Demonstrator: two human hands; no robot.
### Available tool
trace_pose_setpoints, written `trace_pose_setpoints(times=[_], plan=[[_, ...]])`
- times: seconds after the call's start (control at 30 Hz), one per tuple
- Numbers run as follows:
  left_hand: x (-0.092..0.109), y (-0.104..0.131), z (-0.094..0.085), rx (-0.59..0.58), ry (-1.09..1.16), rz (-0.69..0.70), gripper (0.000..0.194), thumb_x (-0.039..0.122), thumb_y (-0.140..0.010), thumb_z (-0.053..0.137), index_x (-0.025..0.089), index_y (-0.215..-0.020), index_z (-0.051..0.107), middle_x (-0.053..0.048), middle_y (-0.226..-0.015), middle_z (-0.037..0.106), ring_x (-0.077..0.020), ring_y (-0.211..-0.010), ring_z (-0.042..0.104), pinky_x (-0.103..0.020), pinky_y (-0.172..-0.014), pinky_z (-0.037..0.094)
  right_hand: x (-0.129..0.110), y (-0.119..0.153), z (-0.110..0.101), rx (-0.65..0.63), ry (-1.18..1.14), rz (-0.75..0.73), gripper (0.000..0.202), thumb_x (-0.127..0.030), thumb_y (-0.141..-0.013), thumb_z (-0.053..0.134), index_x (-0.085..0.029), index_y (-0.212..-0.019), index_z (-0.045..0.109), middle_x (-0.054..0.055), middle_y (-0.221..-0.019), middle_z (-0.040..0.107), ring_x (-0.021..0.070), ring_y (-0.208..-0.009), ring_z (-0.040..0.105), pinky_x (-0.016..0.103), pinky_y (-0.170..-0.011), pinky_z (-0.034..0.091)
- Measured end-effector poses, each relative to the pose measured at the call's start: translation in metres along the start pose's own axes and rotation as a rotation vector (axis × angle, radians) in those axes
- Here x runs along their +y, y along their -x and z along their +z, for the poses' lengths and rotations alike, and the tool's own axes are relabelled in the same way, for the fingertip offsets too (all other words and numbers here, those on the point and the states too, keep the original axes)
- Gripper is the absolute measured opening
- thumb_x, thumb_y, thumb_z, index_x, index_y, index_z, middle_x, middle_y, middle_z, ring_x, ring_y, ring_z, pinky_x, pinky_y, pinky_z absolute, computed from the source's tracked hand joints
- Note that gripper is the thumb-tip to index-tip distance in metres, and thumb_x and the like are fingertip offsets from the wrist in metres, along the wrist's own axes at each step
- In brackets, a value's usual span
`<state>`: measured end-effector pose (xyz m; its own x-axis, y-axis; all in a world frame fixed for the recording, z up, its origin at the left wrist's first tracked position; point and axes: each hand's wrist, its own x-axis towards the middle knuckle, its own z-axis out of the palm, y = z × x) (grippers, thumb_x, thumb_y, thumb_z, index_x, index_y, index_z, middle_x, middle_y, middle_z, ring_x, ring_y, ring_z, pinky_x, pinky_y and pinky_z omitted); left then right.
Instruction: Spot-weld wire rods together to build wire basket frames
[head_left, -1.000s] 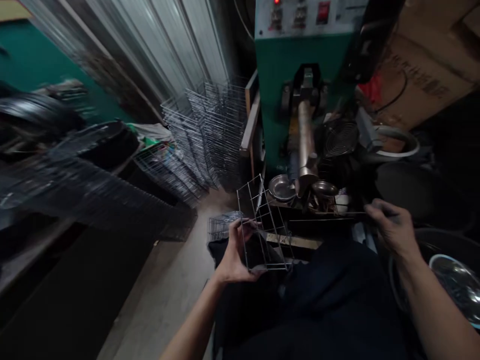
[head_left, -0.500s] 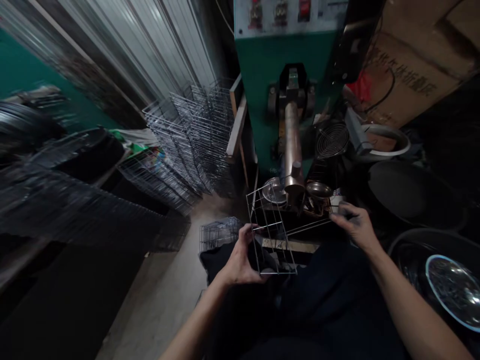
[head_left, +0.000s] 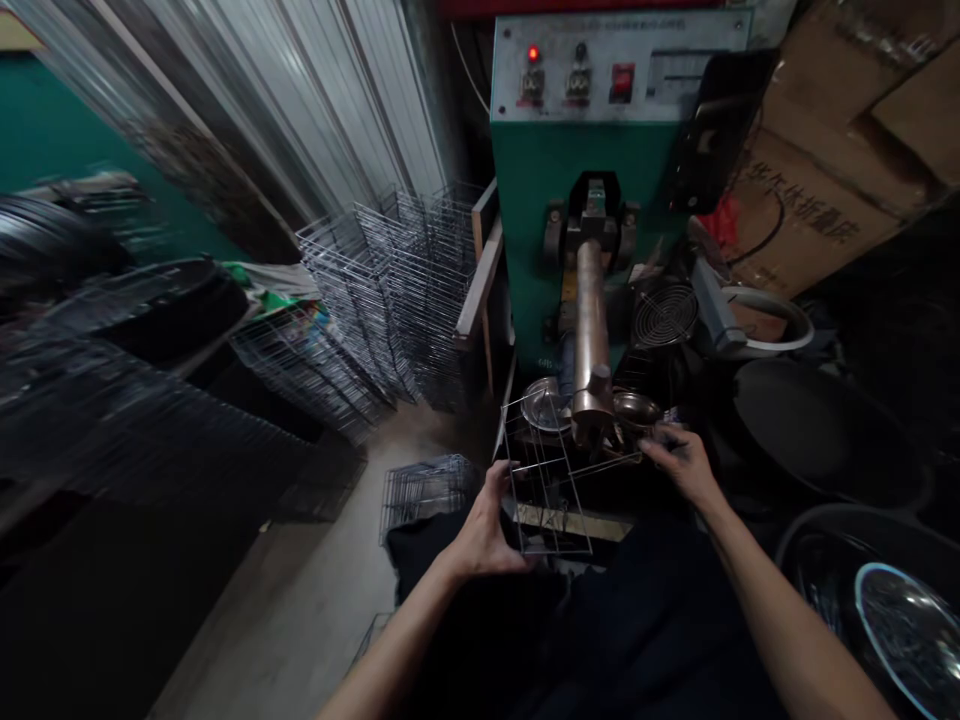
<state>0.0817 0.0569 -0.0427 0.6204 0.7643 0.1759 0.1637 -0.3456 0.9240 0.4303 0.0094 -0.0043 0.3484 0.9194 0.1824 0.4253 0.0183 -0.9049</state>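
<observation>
My left hand [head_left: 487, 530] is closed around the left side of a thin wire frame [head_left: 541, 464], an open box-like grid tilted over my lap. Between the fingertips of my right hand [head_left: 686, 465] is the end of a bent wire piece [head_left: 607, 463]. It looks like two near-parallel wires, and its other end reaches the right side of the frame; whether they are joined I cannot tell. Just beyond both hands, the round metal arm [head_left: 590, 330] of a green machine [head_left: 525, 170] points toward me. The frame's upper edge overlaps a shiny metal bowl [head_left: 546, 405] beside the arm's tip.
Stacked wire grids [head_left: 390, 290] lean by the corrugated metal wall, near a wooden bar [head_left: 480, 280]. Another wire bundle [head_left: 427, 490] rests low at my left. Dark round tubs [head_left: 825, 430] stand at right, with cardboard boxes [head_left: 810, 210] behind. A red lamp [head_left: 533, 53] glows on the panel.
My right hand has moved left, bringing the wire piece closer to the frame and the arm's tip. My left hand keeps its hold. The view has tilted up, showing more of the panel.
</observation>
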Motion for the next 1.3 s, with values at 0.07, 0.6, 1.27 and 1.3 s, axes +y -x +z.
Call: trace_pose_setpoints(times=[0.07,0.6,1.27,1.3], plan=[[-0.003,-0.004,0.002,0.002,0.011,0.019,0.121,0.026,-0.049,0.092,0.026,-0.147,0.020,-0.016,-0.144,0.047,-0.0396,-0.137,0.054,-0.061,-0.119,0.043,0.001,-0.004,-0.001,-0.005,0.009,-0.010,0.068,-0.075,-0.076,0.072,-0.022,-0.052,0.037,-0.002,-0.059,0.033,0.0151,-0.060,0.033,0.031,-0.059,0.027],[-0.008,-0.029,0.003,-0.008,0.037,0.071,0.128,0.027,-0.051,0.094,0.028,-0.152,0.015,-0.016,-0.148,0.040,-0.0416,-0.138,0.052,-0.066,-0.122,0.037,0.023,-0.026,-0.012,-0.015,-0.010,-0.022,0.053,-0.057,-0.077,0.075,-0.020,-0.054,0.046,-0.002,-0.061,0.037,0.0143,-0.062,0.036,0.029,-0.059,0.029],[-0.005,-0.047,0.003,0.002,0.055,0.092,0.119,0.026,-0.049,0.093,0.025,-0.145,0.023,-0.012,-0.135,0.050,-0.0357,-0.130,0.057,-0.058,-0.119,0.042,0.022,-0.034,-0.012,0.007,0.020,-0.034,0.059,-0.063,-0.076,0.075,-0.021,-0.053,0.040,-0.003,-0.058,0.034,0.0130,-0.058,0.034,0.028,-0.056,0.028],[-0.006,-0.048,0.003,0.005,0.053,0.098,0.119,0.026,-0.049,0.093,0.025,-0.145,0.024,-0.011,-0.135,0.051,-0.0354,-0.129,0.057,-0.058,-0.119,0.043,0.022,-0.035,-0.012,0.007,0.018,-0.037,0.059,-0.063,-0.076,0.075,-0.021,-0.053,0.040,-0.003,-0.058,0.034,0.0131,-0.058,0.034,0.028,-0.056,0.028]])
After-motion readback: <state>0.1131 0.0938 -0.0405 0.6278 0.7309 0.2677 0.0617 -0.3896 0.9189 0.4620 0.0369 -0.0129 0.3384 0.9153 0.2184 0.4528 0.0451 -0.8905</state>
